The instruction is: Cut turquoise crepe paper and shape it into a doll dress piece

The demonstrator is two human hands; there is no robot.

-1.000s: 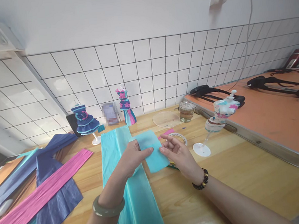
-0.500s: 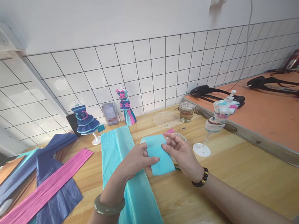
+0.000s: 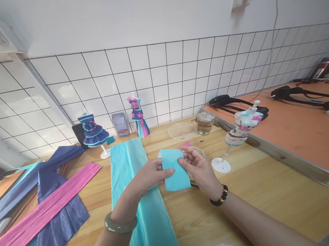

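The left hand (image 3: 149, 175) and right hand (image 3: 201, 172) both pinched a small turquoise sheet (image 3: 176, 178) between thumb and fingers, above the bare wooden tabletop (image 3: 276, 181)

From here I see a wooden surface (image 3: 265, 190) bearing a turquoise sheet (image 3: 153, 226) at lower centre, a glass (image 3: 206, 124) right of centre.

Hands (image 3: 149, 175) (image 3: 198, 168) close tog. (thumbs (image 3: 167, 172) inward)
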